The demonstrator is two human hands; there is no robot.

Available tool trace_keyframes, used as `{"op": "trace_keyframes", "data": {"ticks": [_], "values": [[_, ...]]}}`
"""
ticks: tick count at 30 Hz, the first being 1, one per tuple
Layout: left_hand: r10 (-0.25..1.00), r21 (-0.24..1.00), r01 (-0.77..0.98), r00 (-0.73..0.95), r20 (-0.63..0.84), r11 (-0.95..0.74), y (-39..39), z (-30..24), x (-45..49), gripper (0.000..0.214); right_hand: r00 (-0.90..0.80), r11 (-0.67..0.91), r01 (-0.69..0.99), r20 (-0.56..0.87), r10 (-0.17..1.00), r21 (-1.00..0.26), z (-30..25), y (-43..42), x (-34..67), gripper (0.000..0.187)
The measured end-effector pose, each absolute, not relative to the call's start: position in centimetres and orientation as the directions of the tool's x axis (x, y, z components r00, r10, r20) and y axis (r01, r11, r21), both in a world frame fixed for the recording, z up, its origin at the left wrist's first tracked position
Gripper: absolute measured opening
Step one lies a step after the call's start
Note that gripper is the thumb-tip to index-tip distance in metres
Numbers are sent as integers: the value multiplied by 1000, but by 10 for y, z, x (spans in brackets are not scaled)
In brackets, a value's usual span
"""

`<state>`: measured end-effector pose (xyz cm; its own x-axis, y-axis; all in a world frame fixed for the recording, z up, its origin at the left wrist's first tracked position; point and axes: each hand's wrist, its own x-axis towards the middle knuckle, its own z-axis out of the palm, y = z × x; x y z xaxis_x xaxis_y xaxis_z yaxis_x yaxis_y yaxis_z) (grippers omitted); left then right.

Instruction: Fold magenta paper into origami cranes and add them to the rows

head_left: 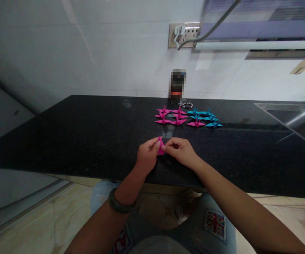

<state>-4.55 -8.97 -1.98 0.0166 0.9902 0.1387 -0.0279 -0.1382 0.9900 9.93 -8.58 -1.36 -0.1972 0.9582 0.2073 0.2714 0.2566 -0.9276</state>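
A small folded piece of pink paper is between my two hands, just above the front part of the black counter. My left hand pinches it from the left, thumb on the near face. From the right, my right hand grips its edge between thumb and fingers. Behind them, several pink paper cranes stand in rows on the counter. Several blue paper cranes stand to their right, with one pink crane in the front row beside them.
The black counter runs along a tiled wall. At the back are a beaded bracelet and a blurred dark object. A metal sink is set in at the right. A grey cable hangs by the wall socket.
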Motion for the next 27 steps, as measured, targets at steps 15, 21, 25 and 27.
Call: {"op": "trace_keyframes", "data": {"ticks": [15,21,25,27], "values": [[990,993,-120,139,32,-15,-91,-17,-44,29,-98,136,2,135,986,-991,-6,-84,100,19],[990,994,-109,137,26,-11,-91,-17,-45,25,-95,112,-30,114,989,-993,-5,-83,99,20],[986,996,-58,146,75,-67,-90,-20,-45,27,-81,122,-36,124,989,-992,-7,-83,100,21],[985,995,-21,143,95,-93,-89,-21,-45,29,-77,132,-40,135,988,-990,-8,-82,100,22]]}}
